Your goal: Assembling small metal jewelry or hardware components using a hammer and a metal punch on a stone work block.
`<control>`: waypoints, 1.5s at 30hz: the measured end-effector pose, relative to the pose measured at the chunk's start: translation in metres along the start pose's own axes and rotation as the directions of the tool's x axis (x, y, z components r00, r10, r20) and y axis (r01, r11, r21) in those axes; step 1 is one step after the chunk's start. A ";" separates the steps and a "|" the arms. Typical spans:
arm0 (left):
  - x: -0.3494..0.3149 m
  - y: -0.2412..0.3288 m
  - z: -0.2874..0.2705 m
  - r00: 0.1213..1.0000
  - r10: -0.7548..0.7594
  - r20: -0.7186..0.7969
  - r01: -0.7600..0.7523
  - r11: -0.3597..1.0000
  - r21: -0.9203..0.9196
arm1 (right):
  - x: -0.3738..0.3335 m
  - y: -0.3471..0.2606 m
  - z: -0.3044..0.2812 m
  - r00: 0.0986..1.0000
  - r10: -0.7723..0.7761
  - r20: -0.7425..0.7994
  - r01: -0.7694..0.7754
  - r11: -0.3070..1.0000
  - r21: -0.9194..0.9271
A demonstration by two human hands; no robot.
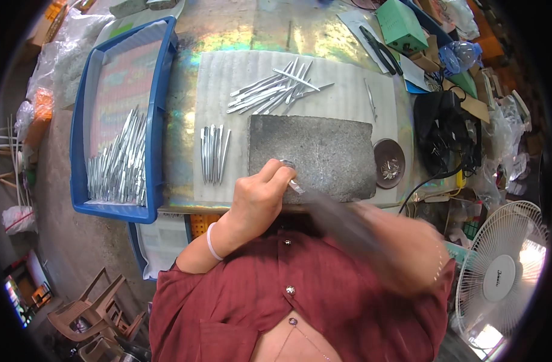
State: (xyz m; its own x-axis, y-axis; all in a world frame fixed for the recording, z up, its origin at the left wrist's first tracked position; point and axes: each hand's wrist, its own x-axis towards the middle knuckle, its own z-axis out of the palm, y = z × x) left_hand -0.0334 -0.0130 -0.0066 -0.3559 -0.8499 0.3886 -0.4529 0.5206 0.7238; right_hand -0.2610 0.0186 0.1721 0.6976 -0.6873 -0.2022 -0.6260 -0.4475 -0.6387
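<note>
My left hand (256, 192) pinches a shiny bit (296, 186) at the stone (330, 145). I should hold it still. My right hand (381, 224) is blurry, so I can't tell its grip.

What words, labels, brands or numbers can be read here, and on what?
White fan: dark script on its hub, not copied out here.
Green box: any marks on it are too small to read.
Plastic bottle: any print is unreadable.
Metal strips: no lettering I can make out.
</note>
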 end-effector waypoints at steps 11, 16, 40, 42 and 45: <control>-0.008 -0.008 -0.031 0.799 -0.508 0.321 0.424 0.099 -0.900 | 0.041 0.076 0.074 0.827 0.124 -0.549 -0.151 0.988 -0.005; -0.006 -0.011 -0.036 0.775 -0.490 0.400 0.377 -0.150 -0.914 | 0.053 0.109 0.109 0.825 0.143 -0.547 -0.254 0.958 -0.132; 0.005 0.020 -0.049 0.834 -0.505 0.221 0.481 0.471 -0.740 | 0.126 0.292 0.021 0.678 0.494 -0.544 -0.677 0.708 -0.201; 0.007 0.023 -0.051 0.815 -0.517 0.263 0.511 0.428 -0.745 | 0.118 0.294 0.016 0.747 0.355 -0.562 -0.541 0.816 -0.205; 0.003 0.015 -0.052 0.835 -0.466 0.292 0.511 0.461 -0.725 | 0.092 0.256 0.004 0.718 0.330 -0.613 -0.527 0.834 -0.167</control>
State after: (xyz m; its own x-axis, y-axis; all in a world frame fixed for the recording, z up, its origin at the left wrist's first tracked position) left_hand 0.0017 -0.0118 0.0352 -0.3247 -0.9286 -0.1797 0.2022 -0.2538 0.9459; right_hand -0.3554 -0.1564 -0.0129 0.0801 -0.9918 0.0991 -0.9474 -0.1067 -0.3019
